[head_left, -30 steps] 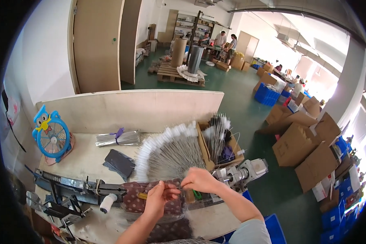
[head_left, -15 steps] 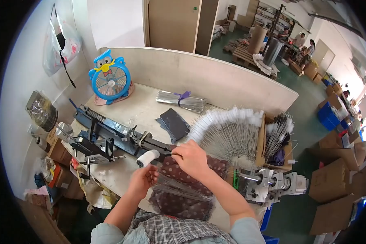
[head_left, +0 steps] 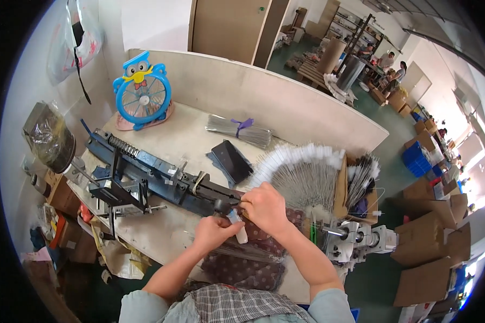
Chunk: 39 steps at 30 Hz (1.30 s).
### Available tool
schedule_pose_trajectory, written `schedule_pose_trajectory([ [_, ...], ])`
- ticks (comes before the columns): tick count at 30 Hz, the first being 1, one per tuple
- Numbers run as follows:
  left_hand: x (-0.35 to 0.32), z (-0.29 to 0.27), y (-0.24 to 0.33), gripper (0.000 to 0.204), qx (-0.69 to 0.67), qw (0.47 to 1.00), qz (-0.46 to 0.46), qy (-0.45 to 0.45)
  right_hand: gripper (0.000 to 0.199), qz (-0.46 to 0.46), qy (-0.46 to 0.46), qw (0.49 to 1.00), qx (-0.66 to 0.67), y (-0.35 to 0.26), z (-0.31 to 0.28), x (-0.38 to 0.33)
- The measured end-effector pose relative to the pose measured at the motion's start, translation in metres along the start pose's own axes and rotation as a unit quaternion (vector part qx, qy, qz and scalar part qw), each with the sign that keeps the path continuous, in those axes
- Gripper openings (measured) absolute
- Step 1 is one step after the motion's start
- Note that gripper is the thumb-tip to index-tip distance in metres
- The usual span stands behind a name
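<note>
My left hand (head_left: 214,233) is closed in a pinch, its fingertips beside a white-wrapped lever handle (head_left: 241,233). Whatever lies between those fingers is too small to make out. At the right end of a long dark metal bench fixture (head_left: 172,182), my right hand (head_left: 265,209) is closed too, thumb and fingers pressed together; what they pinch is hidden. A dark round knob (head_left: 219,205) sits near the handle. Below both hands, thin metal wires (head_left: 248,253) lie over a brown polka-dot cloth (head_left: 242,272).
A fan of white-tipped wire brushes (head_left: 302,172) spreads right of centre, beside a cardboard box (head_left: 340,196). A purple-tied wire bundle (head_left: 240,129), a dark phone-like slab (head_left: 231,161) and a blue fan (head_left: 143,99) stand farther back. A metal spindle machine (head_left: 358,237) is at right.
The white handle has swung from pointing left to pointing down and right. My left hand has moved right and up, from loosely curled to pinching. My right hand has shifted slightly right.
</note>
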State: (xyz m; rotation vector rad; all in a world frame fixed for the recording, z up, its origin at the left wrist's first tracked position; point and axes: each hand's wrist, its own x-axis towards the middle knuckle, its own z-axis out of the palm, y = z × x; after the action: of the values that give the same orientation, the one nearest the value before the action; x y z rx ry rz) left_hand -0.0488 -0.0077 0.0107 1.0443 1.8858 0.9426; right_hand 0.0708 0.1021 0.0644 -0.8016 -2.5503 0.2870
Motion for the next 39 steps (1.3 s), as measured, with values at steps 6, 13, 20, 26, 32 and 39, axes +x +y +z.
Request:
schedule_pose_trajectory([
  [6, 0.005, 0.016, -0.013, 0.042, -0.093, 0.996, -0.009, -0.017, 0.008, -0.034, 0.055, 0.997, 0.039, 0.009, -0.014, -0.012],
  [13, 0.004, 0.045, -0.014, 0.02, -0.358, 0.933, 0.015, -0.022, 0.015, -0.017, 0.046, 0.997, 0.066, 0.018, -0.017, -0.072],
  [20, 0.005, 0.017, -0.043, 0.025, -0.017, 0.997, 0.075, 0.022, 0.014, -0.004, -0.008, 0.999, 0.035, 0.04, 0.049, -0.069],
  [26, -0.02, -0.066, -0.104, 0.032, -0.484, 0.847, -0.136, 0.175, 0.017, -0.015, -0.061, 0.996, 0.063, 0.041, 0.027, -0.066],
  [32, -0.028, -0.109, -0.136, 0.025, -0.573, 0.778, -0.161, 0.202, 0.019, 0.003, -0.09, 0.994, 0.063, 0.027, 0.025, -0.057],
  [39, -0.011, -0.095, -0.13, 0.012, -0.584, 0.764, -0.151, 0.231, 0.018, 0.034, -0.146, 0.981, 0.126, 0.033, -0.009, -0.066],
])
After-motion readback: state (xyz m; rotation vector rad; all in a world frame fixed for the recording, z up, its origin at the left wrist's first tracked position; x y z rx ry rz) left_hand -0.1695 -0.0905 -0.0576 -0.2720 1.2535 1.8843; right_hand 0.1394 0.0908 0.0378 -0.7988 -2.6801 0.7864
